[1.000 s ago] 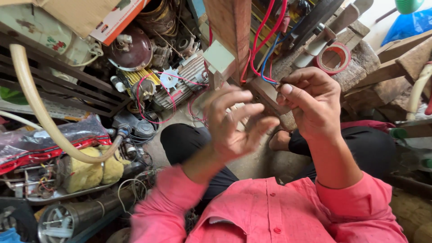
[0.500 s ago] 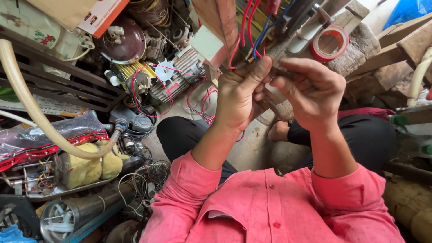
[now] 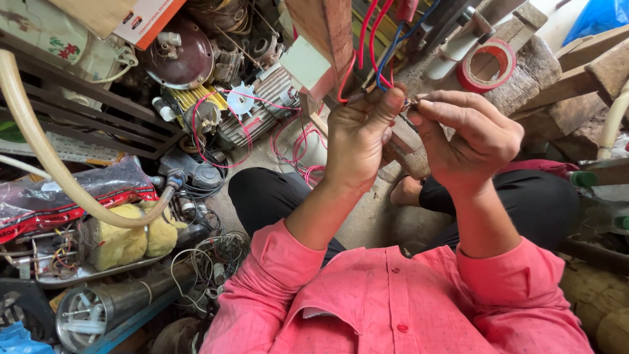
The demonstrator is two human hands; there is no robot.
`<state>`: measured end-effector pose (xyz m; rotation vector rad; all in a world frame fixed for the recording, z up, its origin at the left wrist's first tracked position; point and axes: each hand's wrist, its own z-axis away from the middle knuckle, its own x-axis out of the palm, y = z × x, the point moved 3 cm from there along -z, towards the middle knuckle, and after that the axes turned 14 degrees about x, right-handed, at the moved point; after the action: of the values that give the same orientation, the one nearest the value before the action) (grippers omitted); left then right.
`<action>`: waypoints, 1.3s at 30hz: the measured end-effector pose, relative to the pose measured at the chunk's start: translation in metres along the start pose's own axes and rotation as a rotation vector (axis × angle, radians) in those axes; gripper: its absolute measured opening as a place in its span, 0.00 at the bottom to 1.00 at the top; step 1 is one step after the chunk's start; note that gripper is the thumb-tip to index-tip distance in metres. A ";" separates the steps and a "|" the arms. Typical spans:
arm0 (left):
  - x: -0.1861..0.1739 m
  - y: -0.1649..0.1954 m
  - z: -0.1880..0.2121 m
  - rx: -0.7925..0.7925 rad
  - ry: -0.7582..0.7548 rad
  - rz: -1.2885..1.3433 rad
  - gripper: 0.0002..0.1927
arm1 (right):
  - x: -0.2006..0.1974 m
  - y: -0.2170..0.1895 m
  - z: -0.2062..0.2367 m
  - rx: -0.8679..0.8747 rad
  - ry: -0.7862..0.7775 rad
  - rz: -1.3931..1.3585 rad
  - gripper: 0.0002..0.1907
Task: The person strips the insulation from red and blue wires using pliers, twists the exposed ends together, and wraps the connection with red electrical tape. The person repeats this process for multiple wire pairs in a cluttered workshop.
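At the far left a pale hose (image 3: pixel 39 141) curves over a yellow sponge (image 3: pixel 124 239) and a metal cylinder (image 3: pixel 111 305) on the cluttered floor. Further right lies a motor (image 3: pixel 246 108) trailing pink wire. The left hand (image 3: pixel 357 137) is closed around red and blue wires (image 3: pixel 377 42) that hang from above, thumb pressed at their ends. The right hand (image 3: pixel 468 141), just beside it, pinches the same wire tips between thumb and forefinger. A roll of red tape (image 3: pixel 485 65) sits upper right.
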<state>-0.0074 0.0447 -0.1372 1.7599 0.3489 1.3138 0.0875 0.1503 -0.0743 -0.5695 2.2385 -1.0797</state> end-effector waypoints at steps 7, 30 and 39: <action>0.011 0.008 0.002 0.011 0.007 0.078 0.11 | 0.007 0.010 0.014 0.218 0.014 -0.163 0.07; 0.006 0.011 0.000 0.040 0.046 0.053 0.11 | 0.009 0.012 0.011 0.536 -0.079 -0.424 0.09; 0.009 0.012 0.004 0.011 0.035 -0.024 0.13 | 0.006 0.002 0.001 -0.119 0.022 0.147 0.10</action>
<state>-0.0032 0.0420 -0.1225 1.7381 0.3968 1.3293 0.0835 0.1468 -0.0785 -0.4355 2.3351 -0.8883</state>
